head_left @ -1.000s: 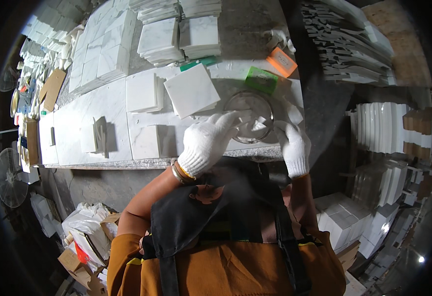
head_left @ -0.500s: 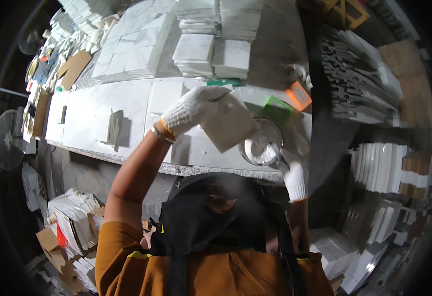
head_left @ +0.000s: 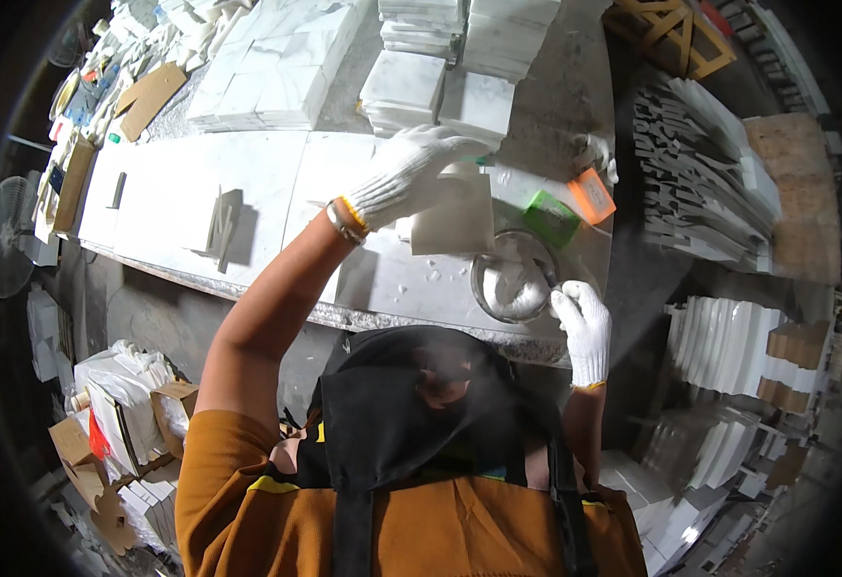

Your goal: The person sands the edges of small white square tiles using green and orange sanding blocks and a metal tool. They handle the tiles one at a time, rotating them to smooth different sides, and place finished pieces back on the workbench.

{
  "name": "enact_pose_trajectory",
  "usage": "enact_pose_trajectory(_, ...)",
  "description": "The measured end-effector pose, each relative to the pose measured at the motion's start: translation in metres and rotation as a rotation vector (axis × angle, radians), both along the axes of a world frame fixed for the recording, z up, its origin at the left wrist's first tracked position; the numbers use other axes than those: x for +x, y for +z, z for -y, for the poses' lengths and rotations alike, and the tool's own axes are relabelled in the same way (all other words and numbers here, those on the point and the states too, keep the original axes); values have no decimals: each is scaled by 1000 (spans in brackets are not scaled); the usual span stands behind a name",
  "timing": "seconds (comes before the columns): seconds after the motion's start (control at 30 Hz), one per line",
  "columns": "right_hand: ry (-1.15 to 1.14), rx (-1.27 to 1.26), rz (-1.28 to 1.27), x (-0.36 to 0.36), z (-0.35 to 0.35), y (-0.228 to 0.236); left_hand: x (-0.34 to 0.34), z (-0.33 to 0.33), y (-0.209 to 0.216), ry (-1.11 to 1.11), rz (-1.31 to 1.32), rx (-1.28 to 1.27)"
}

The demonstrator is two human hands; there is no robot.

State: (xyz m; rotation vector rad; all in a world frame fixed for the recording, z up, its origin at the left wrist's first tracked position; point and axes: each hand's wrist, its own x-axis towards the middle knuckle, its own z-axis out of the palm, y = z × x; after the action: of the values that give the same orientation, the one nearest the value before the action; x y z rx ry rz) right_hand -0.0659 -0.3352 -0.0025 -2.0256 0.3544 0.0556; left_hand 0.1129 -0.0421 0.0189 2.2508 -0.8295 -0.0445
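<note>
My left hand [head_left: 409, 178], in a white knit glove, grips a pale square stone tile [head_left: 453, 223] by its upper part, above the white work slab. The tile's upper edge is partly hidden under my fingers. To the right of the tile stands a round bowl [head_left: 479, 300] with white paste [head_left: 514, 291] in it. My right hand [head_left: 584, 322], also gloved, is at the bowl's right rim with its fingers pinched together. A thin dark piece shows between the fingers and the bowl, too small to make out.
A green box [head_left: 551, 219] and an orange box [head_left: 592, 196] lie behind the bowl. Marble tile stacks [head_left: 402, 85] rise at the back, with a broad block of tiles [head_left: 272, 91] left of them. Several thin pieces [head_left: 219, 231] stand on the slab at left.
The tile has turned from a slant to nearly square and shifted away from the bowl. My right hand remains by the bowl's right side, its fingers now pinched. The whole view has shifted slightly.
</note>
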Motion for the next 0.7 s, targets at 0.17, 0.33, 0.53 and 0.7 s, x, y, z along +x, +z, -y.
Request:
enact_pose_trajectory(0.17, 133, -368, 2, -4, 15, -35, -38, -17, -20, 61, 119, 50)
enact_pose_trajectory(0.33, 226, -624, -69, -4, 16, -35, -55, -22, -36, 39, 92, 69)
enact_pose_trajectory(0.53, 191, -764, 270, 67, 23, -5, -49, -22, -41, 73, 178, 92)
enact_pose_trajectory(0.7, 406, -885, 89, 120, 13, -30, -40, -19, -44, 101, 197, 48)
